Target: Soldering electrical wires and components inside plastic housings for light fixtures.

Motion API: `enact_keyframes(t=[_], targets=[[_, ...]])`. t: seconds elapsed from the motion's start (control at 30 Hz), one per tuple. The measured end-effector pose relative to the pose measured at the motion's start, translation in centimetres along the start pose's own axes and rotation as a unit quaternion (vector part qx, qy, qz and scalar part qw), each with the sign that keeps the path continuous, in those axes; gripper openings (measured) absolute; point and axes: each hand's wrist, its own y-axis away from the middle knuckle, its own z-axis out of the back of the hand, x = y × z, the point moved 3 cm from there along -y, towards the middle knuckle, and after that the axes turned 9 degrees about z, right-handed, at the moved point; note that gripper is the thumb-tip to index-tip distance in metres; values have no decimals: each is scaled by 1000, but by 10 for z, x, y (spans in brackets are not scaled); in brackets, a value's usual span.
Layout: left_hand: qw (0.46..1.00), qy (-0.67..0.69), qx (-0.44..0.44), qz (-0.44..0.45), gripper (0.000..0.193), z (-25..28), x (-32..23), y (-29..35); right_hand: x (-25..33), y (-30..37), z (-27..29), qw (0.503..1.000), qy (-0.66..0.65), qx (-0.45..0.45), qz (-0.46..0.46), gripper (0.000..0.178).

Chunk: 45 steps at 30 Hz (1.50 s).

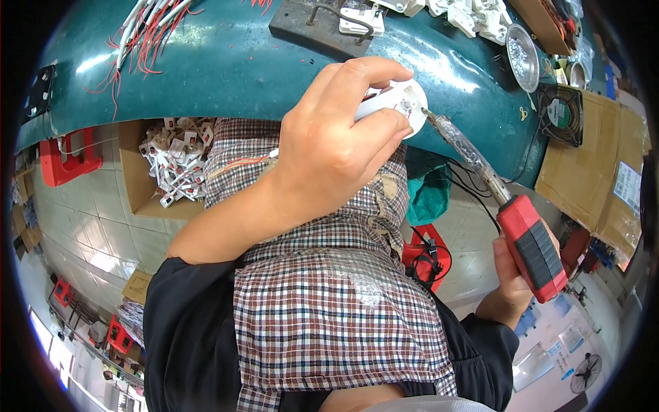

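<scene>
My left hand (pixel 329 137) grips a white plastic housing (pixel 414 93) with a rounded end, its open side facing up at the bench's near edge. Small inner parts show in the hollow, too fine to name. A white cable with bare red wires (pixel 244 162) sticks out behind the wrist over my lap. Closed around the red-and-black handle of a soldering iron (pixel 532 250) is my right hand (pixel 510 275), mostly hidden behind that handle. The iron's metal shaft slants up left, its tip at the housing's right rim; whether they touch I cannot tell.
On the green bench (pixel 226 75) lie a bundle of red-and-white wires (pixel 147 34), a dark metal block (pixel 309 27), white plastic parts (pixel 473 17) and a metal dish (pixel 523 58). A fan (pixel 561 115) stands at right. Below left, a carton (pixel 134 172) holds white pieces.
</scene>
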Motion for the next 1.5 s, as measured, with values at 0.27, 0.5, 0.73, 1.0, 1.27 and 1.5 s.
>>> enact_keyframes(t=[0.27, 0.5, 0.73, 1.0, 1.27, 1.5], targets=[[1000, -6, 9, 1, 22, 2, -2, -2, -22, 11, -6, 975, -110, -156, -115, 31], [999, -16, 37, 32, 22, 3, -4, -3, -96, -84, -58, 968, -101, -228, -23, 48], [998, -22, 44, 42, 22, 0, -7, -4, -132, -157, -102, 935, 234, -215, 156, 60], [999, -6, 33, 38, 28, -1, -3, -3, -112, -136, -105, 948, 188, -229, 115, 61], [997, 2, 72, 36, 54, 1, -1, -6, -90, -83, -96, 979, 87, -157, 92, 54], [988, 82, 73, 110, 47, 42, 0, -25, -98, -86, -98, 981, 84, -168, 54, 50]])
